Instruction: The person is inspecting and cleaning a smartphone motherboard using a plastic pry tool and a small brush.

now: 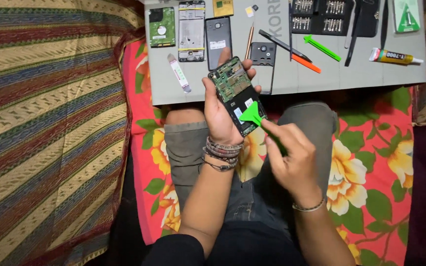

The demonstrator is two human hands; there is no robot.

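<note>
The phone (236, 93), opened so that its green board and black battery show, is held above the lap, just in front of the near edge of the grey mat (292, 81). It is gripped by the left hand (220, 116), whose fingers are closed round its edges from behind, with fingertips showing at the top and right side. A green pry tool (252, 114) is pinched in the closed right hand (292, 155), and its flat triangular tip is laid on the lower part of the phone's open back.

On the mat, a black bit case (319, 17) is set at the far edge, with rows of metal bits seated in its slots. To its left a small yellow square package (223, 7) is placed, and at the far right a green card (407, 15) with a white triangle is seen. A yellow-and-white glue tube (395, 57) lies on its side near the mat's right edge. A grey rear cover (218, 39) with a white rectangular label is laid beside a bare frame (192, 29), and a green circuit board (161, 27) with a round white label lies at the left. A second green tool (321, 48) and an orange tool (305, 63) lie near the case.
</note>
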